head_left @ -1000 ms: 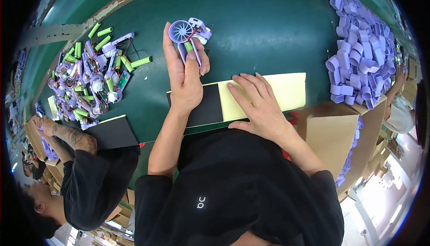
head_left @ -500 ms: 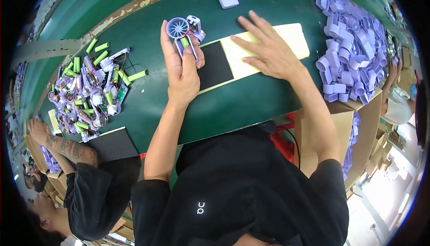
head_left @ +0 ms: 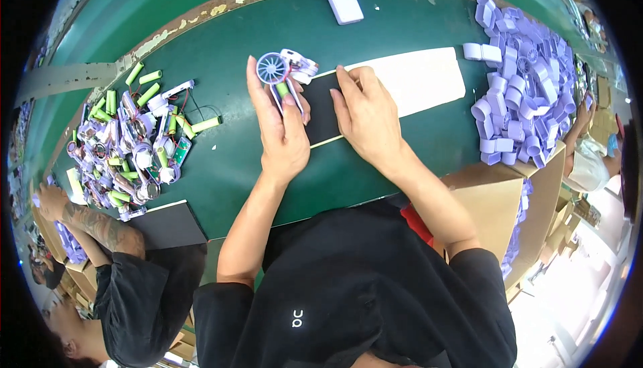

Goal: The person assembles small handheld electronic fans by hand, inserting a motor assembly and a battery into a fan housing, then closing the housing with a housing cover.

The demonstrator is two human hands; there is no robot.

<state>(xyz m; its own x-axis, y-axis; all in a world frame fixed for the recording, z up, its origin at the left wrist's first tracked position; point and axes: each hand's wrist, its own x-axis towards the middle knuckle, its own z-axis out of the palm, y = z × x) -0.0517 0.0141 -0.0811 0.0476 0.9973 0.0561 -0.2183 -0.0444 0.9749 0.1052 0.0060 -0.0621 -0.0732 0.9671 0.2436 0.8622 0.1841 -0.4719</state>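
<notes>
My left hand [head_left: 281,133] is closed around an opened purple handheld fan [head_left: 272,69]. Its round bladed head faces up, and a green battery cell [head_left: 283,89] shows in the handle. A white and purple part [head_left: 299,64] hangs beside the head, above my fingers. My right hand [head_left: 368,113] is just right of it, over the black end [head_left: 324,110] of a long pad. Its fingers are bent, with thumb and forefinger apart and nothing visible between them. The pale end [head_left: 425,83] of the pad stretches away to the right.
At left lies a heap of fan innards [head_left: 127,143] with green cells and wires. Purple shells [head_left: 522,87] are piled at right, above a cardboard box [head_left: 485,214]. A single purple housing [head_left: 345,3] lies at the far edge. A co-worker's tattooed arm [head_left: 100,224] reaches in at left.
My right hand has come left from the pale part of the pad, its spread fingers now bent. A purple shell now sticks out at the left of the right-hand pile. The fan stays in my left hand.
</notes>
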